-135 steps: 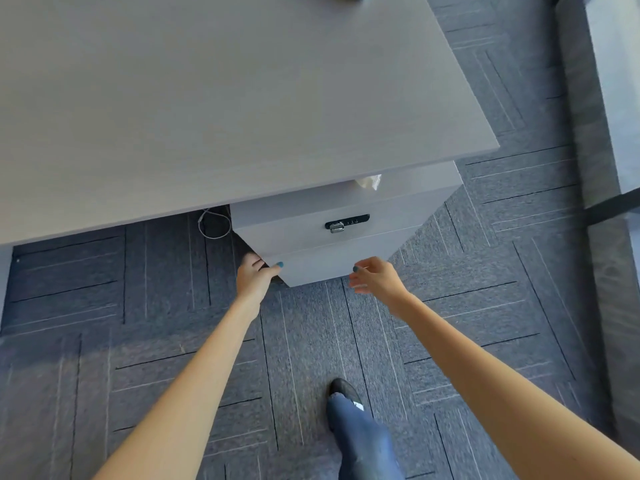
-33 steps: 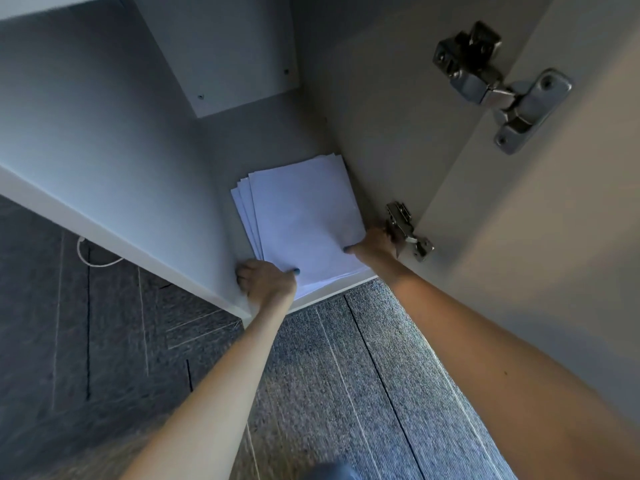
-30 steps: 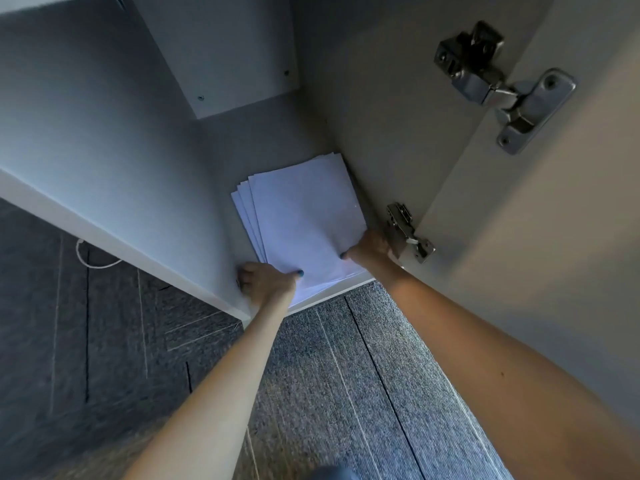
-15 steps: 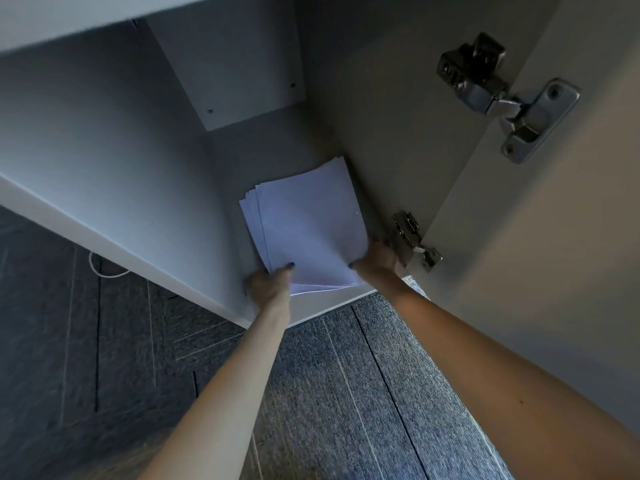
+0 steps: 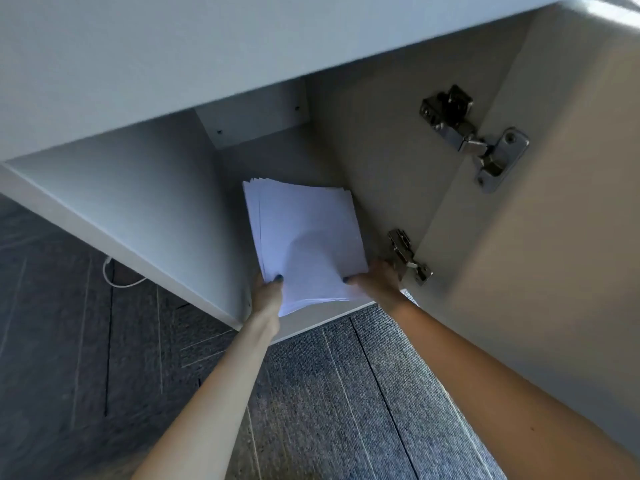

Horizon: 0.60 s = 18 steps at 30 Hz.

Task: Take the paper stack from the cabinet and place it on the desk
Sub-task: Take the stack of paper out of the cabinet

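Nearest is grey carpet [image 5: 346, 393] in ribbed tiles, with two bare forearms reaching away over it toward an open cabinet [image 5: 145, 199]. The left hand [image 5: 266, 296] is closed on the near left corner of the paper stack [image 5: 304, 237], its thumb with a dark-painted nail lying on the top sheet and the fingers hidden beneath. The right hand [image 5: 377, 282] grips the near right corner the same way, thumb on top, just beside the lower hinge [image 5: 407, 256]. The stack is white, its sheets slightly fanned at the far left corner; it sits inside the cabinet at the right, its near edge raised off the cabinet floor between the hands and the top sheet bowed a little. Whether its far edge rests on the floor I cannot tell. To the right the open door [image 5: 536, 254] stands wide, with an upper hinge [image 5: 474, 140] farther up its edge. On the far left a white cable [image 5: 119, 282] loops on the carpet beside the cabinet's outer wall. Farthest, a pale tabletop [image 5: 173, 64] overhangs the cabinet.
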{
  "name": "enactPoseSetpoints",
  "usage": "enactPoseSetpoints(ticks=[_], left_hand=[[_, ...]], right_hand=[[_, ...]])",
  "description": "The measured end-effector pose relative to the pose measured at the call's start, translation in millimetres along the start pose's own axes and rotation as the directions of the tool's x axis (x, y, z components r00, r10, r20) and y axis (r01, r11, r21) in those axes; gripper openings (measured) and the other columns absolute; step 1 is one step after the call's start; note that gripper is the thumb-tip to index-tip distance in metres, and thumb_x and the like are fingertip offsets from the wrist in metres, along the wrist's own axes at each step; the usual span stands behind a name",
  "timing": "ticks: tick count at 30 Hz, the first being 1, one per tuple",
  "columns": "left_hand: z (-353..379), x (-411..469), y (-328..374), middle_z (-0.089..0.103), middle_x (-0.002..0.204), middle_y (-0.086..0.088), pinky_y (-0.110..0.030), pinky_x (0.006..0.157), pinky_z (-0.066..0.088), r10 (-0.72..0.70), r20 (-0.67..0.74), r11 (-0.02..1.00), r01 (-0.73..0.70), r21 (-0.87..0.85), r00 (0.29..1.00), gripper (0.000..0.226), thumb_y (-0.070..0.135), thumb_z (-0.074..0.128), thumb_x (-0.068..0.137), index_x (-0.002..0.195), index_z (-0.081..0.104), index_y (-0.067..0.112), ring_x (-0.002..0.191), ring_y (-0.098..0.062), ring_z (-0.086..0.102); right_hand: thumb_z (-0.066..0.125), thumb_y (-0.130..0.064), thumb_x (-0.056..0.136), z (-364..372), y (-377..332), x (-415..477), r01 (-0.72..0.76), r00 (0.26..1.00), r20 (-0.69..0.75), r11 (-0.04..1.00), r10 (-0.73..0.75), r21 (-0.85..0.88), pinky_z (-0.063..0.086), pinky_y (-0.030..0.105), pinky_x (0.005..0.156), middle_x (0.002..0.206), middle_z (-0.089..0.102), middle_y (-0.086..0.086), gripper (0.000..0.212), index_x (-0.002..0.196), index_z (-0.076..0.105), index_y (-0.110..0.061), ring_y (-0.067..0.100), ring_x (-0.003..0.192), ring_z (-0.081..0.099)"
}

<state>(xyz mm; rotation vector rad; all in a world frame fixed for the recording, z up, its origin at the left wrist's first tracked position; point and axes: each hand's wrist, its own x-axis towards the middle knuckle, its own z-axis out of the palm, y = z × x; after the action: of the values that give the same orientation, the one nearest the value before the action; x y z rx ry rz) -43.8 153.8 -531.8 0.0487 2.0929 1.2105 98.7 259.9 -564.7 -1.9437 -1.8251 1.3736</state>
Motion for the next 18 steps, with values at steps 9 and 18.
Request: enactPoseSetpoints(ticks=[9,18], left_hand=[[-33,-56,7,0.054,0.139,-0.01,-0.033,0.096,0.039,0.041,0.055,0.996,-0.037,-0.077,0.998,0.043,0.011,0.053,0.096,0.138,0.047,0.009,0.127,-0.029,0.05],[-88,-140,27,0.054,0.139,-0.009,-0.043,0.104,0.043,-0.05,0.254,0.982,0.094,-0.164,0.966,0.051,0.015,0.06,0.093,0.141,0.044,0.012,0.125,-0.031,0.052]], right_hand=[[0.062,-0.018,0.088,-46,-18,-68,-0.224,0.934,0.355,0.826,0.031,0.517,0.05,0.037,0.101,0.124,0.064,0.003,0.041,0.127,0.056,-0.009,0.023,0.117,0.059],[0.064,-0.013,0.088,-102,-32,-165,-0.08,0.973,0.228,0.895,-0.024,0.439,0.039,0.042,0.11,0.13,0.056,0.0,0.049,0.135,0.05,-0.009,0.024,0.121,0.053]])
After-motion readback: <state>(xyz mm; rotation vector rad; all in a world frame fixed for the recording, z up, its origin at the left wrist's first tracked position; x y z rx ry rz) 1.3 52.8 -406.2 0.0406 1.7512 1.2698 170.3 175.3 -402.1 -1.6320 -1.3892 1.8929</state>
